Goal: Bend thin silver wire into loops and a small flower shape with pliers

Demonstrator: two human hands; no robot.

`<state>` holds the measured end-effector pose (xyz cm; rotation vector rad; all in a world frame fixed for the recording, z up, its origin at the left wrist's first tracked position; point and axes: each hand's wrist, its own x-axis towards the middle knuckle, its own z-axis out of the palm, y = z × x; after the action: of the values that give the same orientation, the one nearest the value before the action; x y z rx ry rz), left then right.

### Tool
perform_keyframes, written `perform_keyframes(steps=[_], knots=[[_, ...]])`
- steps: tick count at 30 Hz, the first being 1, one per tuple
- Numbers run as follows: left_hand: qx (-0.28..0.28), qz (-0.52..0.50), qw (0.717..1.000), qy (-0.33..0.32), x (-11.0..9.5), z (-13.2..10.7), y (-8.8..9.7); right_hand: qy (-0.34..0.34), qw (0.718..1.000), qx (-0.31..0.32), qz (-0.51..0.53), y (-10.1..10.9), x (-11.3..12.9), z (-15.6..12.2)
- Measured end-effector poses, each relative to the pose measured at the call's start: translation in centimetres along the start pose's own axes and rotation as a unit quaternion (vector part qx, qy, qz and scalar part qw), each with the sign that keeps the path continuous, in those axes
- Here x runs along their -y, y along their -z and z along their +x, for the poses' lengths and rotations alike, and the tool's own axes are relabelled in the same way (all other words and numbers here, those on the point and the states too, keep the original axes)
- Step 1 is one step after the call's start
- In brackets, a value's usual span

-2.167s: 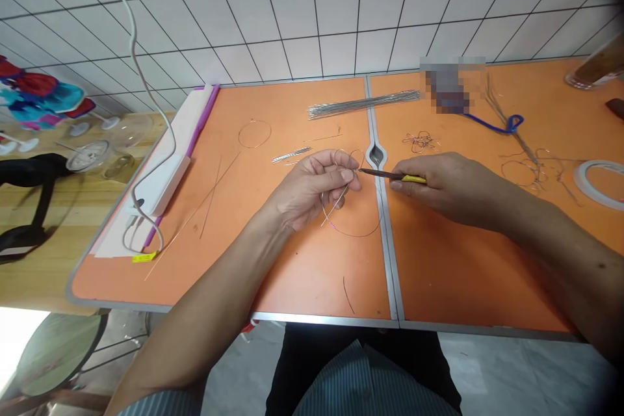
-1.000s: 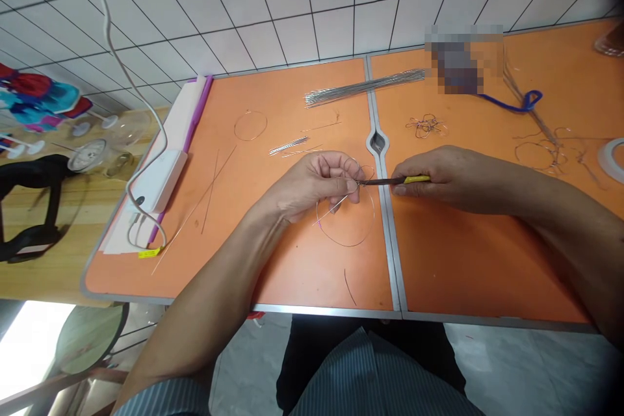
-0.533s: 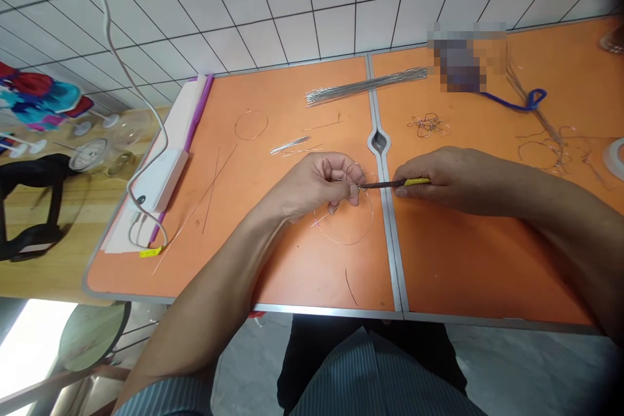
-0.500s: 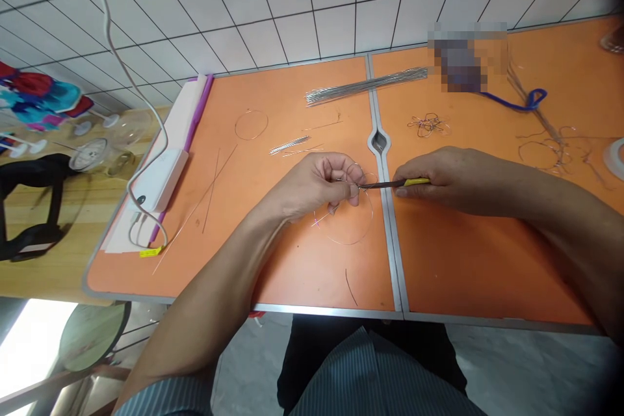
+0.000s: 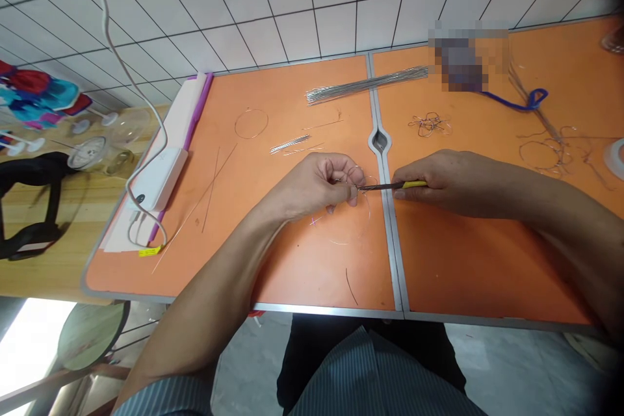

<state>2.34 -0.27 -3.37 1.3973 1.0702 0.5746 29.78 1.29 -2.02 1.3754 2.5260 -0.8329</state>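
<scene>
My left hand pinches a thin silver wire, which curves in a faint loop below the fingers on the orange tabletop. My right hand grips a slim dark tool with a yellow handle. Its tip reaches the left fingertips, where the wire passes. The fingers hide the exact point of contact. A short dark wire lies alone near the front edge of the table.
A bundle of straight silver wires, a wire ring and a wire tangle lie on the table. A white power strip sits at the left edge, with a tape roll at far right.
The wire loop under my left hand has drawn up and looks fainter. The dark tool now lies level, its tip still at my left fingertips. The view has tilted slightly.
</scene>
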Motion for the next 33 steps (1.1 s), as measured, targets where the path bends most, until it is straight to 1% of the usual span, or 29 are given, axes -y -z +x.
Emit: perform_keyframes(steps=[5, 13, 20, 24, 28, 30, 33], knots=[[-0.003, 0.013, 1.0, -0.003, 0.2, 0.1, 0.1, -0.016, 1.0, 0.006, 0.0, -0.2, 0.7, 0.2], [-0.012, 0.007, 1.0, -0.013, 0.5, 0.2, 0.4, -0.014, 0.999, -0.028, -0.007, -0.6, 0.8, 0.4], [-0.012, -0.002, 1.0, -0.018, 0.2, 0.0, 0.9, -0.047, 0.998, -0.037, 0.005, -0.5, 1.5, 0.2], [-0.014, -0.017, 0.998, -0.052, 0.2, -0.2, 1.6, -0.045, 0.998, -0.046, 0.021, -0.4, 1.6, 0.0], [0.006, -0.024, 0.996, -0.085, 0.0, -0.1, 2.0, -0.043, 0.997, -0.052, 0.048, -0.4, 1.2, -0.2], [0.009, -0.007, 0.995, -0.103, 0.0, -0.1, 2.1, -0.042, 0.996, -0.054, 0.059, -0.4, 1.1, -0.3], [-0.006, 0.061, 0.991, -0.123, 0.0, -0.3, 2.3, -0.04, 0.995, -0.053, 0.075, -0.5, 0.9, -0.3]])
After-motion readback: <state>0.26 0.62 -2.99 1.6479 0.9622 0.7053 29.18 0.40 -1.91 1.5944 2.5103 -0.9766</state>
